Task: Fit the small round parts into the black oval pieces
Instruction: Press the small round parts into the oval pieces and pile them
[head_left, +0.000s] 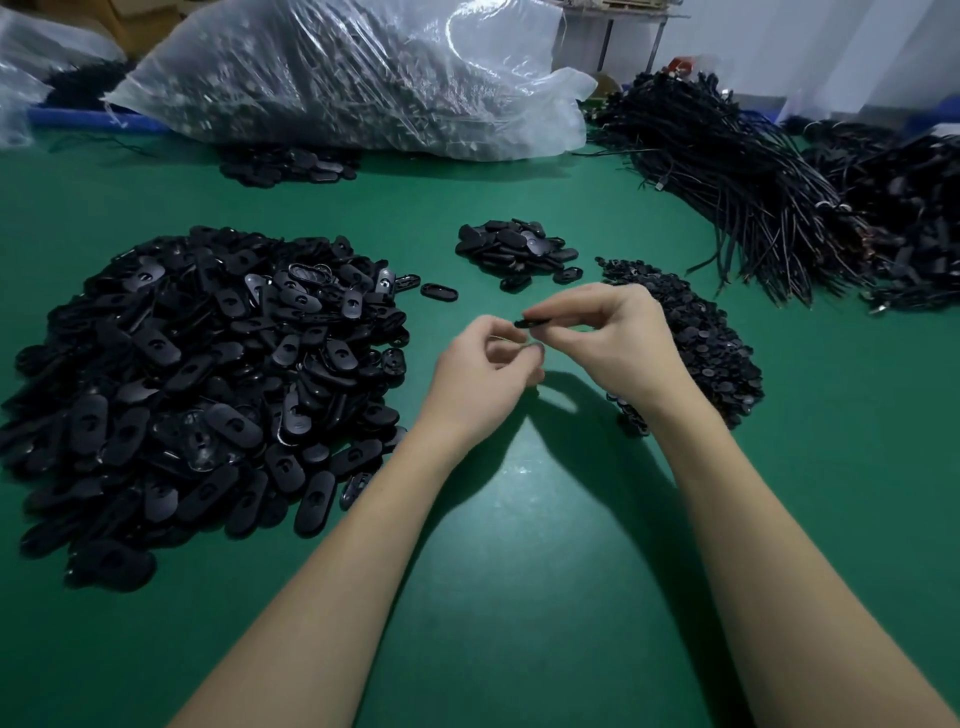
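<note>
The large heap of black oval pieces (202, 374) lies left on the green table (519, 571), with the small round parts (691, 332) heaped right. Fitting appears under way: the right hand (618, 338) pinches one oval piece (535, 322) edge-on. The left hand (483, 369) has curled fingers; whether it holds anything cannot be told. The next move calls for aligning a round part with the hole.

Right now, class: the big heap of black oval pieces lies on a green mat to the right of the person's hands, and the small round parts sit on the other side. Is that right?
Not quite. The head view shows the big heap of black oval pieces on the green mat to the left of the hands; the small round parts lie on the right, partly behind the right hand.
</note>
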